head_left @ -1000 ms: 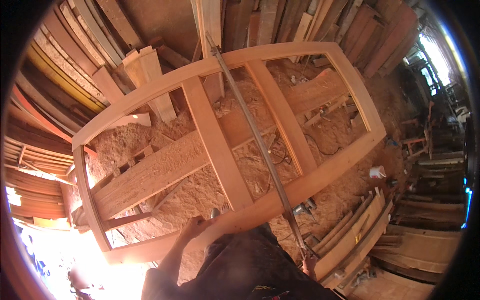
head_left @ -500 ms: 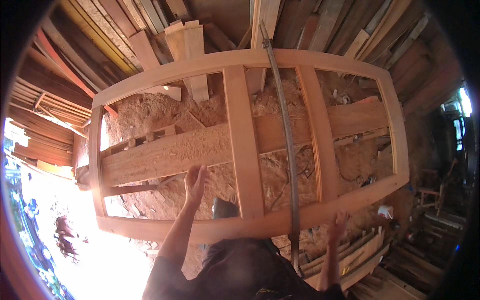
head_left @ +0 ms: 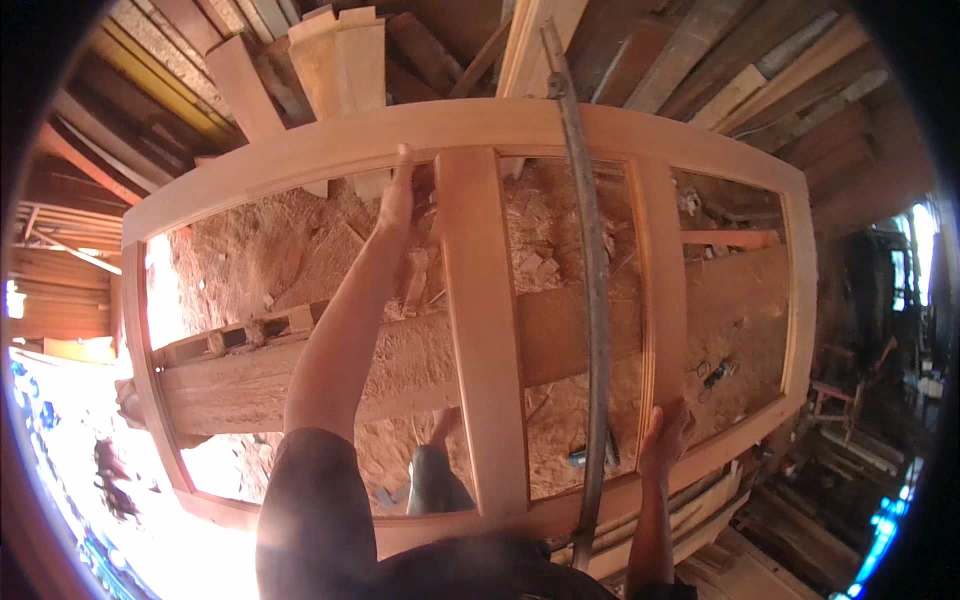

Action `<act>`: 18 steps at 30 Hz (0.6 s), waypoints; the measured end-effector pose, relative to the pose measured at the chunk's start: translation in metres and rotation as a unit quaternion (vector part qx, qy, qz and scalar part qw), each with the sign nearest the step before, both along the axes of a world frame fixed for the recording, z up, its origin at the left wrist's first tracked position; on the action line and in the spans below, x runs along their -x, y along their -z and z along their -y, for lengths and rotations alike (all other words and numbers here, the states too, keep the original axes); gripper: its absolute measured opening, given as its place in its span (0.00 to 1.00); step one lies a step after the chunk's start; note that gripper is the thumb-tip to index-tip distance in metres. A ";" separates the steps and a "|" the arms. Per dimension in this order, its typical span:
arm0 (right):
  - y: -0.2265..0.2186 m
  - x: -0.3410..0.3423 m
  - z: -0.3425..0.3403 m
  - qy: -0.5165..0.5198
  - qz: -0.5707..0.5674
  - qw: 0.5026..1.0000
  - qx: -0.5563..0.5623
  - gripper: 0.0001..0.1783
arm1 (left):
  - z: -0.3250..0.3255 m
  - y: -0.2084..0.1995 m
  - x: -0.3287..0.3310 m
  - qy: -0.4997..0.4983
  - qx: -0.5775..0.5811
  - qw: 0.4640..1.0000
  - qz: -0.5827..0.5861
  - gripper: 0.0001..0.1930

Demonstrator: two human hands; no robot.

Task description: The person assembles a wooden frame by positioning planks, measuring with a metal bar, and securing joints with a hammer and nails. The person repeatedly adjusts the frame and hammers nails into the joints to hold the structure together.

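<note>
A large light-brown wooden door frame [head_left: 483, 330] with three openings spans the view in front of me. A long dark metal bar clamp [head_left: 590, 270] lies across it from the far rail to the near rail. My left hand [head_left: 400, 195] reaches over to the far rail, left of the middle crosspiece. Its thumb overlaps the rail's inner edge; the other fingers are partly shadowed and seem to go round the wood. My right hand [head_left: 666, 437] is closed at the near end of the right crosspiece, right of the clamp.
Under the frame runs a thick wooden beam [head_left: 270, 390], above ground covered in sawdust and shavings. Stacked boards [head_left: 690, 60] line the far side. More planks [head_left: 690, 520] lie near my right arm. A dark cable [head_left: 715, 375] shows through the right opening.
My left hand has moved forward from above the left opening to the far rail. My right hand has come onto the right crosspiece. The view has shifted, and the frame appears closer.
</note>
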State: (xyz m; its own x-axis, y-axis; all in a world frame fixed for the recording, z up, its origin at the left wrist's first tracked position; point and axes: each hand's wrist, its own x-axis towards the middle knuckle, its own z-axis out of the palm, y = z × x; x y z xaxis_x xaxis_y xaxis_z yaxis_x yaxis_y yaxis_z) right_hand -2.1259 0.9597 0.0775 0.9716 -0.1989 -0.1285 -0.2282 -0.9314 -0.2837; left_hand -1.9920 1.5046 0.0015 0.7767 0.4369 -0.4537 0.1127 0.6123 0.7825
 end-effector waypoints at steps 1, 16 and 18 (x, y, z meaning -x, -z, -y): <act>0.007 0.002 0.005 -0.023 0.013 1.000 0.006 0.37 | -0.020 0.018 0.010 -0.032 0.034 0.999 0.014 0.43; 0.001 -0.008 0.014 -0.066 0.039 0.997 0.033 0.31 | 0.014 0.001 0.048 -0.060 -0.009 0.998 -0.023 0.50; -0.003 -0.005 0.008 -0.063 0.054 0.996 0.036 0.31 | 0.027 -0.022 0.056 -0.103 -0.062 0.993 -0.021 0.47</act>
